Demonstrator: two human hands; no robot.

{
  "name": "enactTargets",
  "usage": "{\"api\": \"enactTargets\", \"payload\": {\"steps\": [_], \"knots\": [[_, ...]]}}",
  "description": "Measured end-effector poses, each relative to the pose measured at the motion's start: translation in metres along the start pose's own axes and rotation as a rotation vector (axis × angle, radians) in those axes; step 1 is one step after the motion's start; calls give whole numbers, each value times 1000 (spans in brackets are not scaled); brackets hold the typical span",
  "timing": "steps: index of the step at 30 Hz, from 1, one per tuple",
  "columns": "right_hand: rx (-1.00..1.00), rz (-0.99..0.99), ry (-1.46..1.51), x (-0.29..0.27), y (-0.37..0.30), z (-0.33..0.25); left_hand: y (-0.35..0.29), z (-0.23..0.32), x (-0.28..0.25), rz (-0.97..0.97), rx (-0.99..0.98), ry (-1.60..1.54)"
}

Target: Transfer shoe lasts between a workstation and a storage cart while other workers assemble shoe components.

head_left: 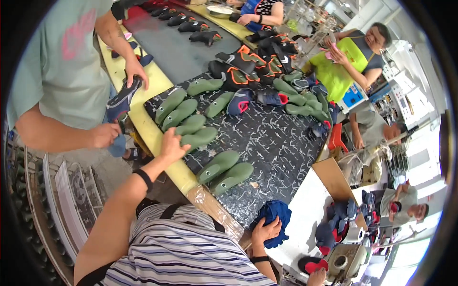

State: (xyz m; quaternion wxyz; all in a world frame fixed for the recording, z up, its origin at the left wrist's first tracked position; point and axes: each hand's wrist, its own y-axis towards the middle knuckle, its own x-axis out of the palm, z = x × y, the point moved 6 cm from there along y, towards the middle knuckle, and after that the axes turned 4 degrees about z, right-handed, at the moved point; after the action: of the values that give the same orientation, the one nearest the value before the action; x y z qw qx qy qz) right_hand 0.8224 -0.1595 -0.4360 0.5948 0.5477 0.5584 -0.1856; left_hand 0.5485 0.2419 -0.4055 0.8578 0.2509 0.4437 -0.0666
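Observation:
My left hand (172, 147) is at the near end of a green shoe last (200, 137), its thumb and fingers on either side of that end. Another green last (191, 124) lies right beside it. Closer to me is a pair of green lasts (218, 166), side by side on the dark patterned table covering. At the table's near right corner, my right hand (267, 231) has its fingers curled onto a crumpled navy-blue bundle (275, 220) that looks like cloth; its underside is hidden.
More green lasts (172, 102), navy-and-pink shoes (240, 101) and black-and-orange shoes (241, 66) cover the far table. A co-worker at left holds a dark shoe (125, 99). On the right stand a white surface (305, 202) with navy-and-red shoes (341, 212) and a machine (344, 262). Another person's hand (317, 276) touches a shoe.

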Motion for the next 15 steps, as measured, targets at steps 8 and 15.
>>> {"api": "enactTargets", "payload": {"steps": [8, 15], "knots": [[-288, -335, 444, -14, 48, -74, -11, 40, -13, 96, 144, 52], [-814, -607, 428, 39, 20, -210, -78, 123, 53, -262, 474, -287]]}}
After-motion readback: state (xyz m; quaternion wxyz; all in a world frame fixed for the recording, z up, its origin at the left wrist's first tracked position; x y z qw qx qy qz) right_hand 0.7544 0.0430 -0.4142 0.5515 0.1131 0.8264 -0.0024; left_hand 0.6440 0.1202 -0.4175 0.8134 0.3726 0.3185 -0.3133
